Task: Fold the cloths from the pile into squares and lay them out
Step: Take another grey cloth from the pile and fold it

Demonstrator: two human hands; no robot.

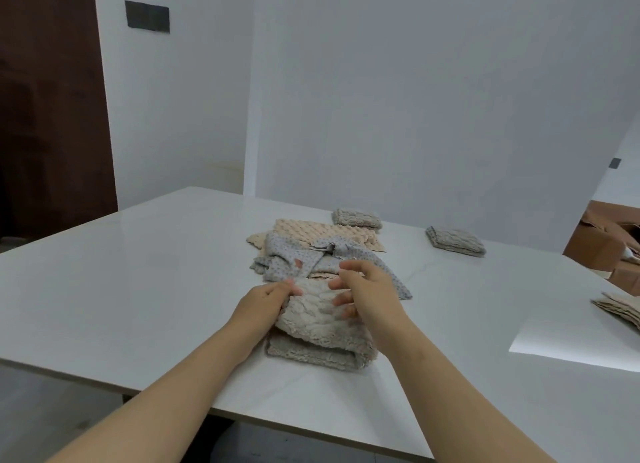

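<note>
Nearside of the pile [304, 254], left hand [268, 298] pinched the fleecy cloth [318, 327] at its far-left corner; right hand [369, 289] hovered alongside, fingers spread.

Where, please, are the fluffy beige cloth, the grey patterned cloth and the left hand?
fluffy beige cloth [318, 322]: head view, on its upper layer.
grey patterned cloth [281, 256]: head view, on its left half.
left hand [267, 300]: head view, on its back.

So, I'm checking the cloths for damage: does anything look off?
The grey dotted cloth has a small reddish mark just beyond the left hand; stain, hole or tag, I cannot tell. Nothing else stands out.
</note>
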